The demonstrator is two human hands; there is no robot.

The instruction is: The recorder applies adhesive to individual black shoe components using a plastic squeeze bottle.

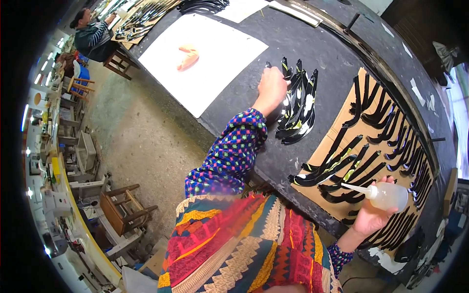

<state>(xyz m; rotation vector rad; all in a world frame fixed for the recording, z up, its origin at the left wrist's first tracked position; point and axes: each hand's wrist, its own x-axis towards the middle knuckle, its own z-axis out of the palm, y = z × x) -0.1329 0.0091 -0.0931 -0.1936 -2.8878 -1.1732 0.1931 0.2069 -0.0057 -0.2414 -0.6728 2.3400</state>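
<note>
My right hand (367, 220) is wrapped round a translucent squeeze bottle (392, 196) with a long thin nozzle, which points left over the black curved strips (331, 172) on a cardboard sheet. My left hand (272, 87) reaches out over the dark table, its fingers closed at the left edge of a small group of glossy black curved strips (307, 100). A dark tip shows at those fingertips, seemingly the end of one strip; the rest of it is hidden by the hand. Light and yellow-green patches show on several strips of this group.
Many more black strips lie in rows on the cardboard (322, 195) at the right. A white sheet (220, 46) with an orange crumpled piece (188, 57) covers the table's left part. At the far left another person (95, 36) sits by more strips. A wooden stool (122, 210) stands on the floor.
</note>
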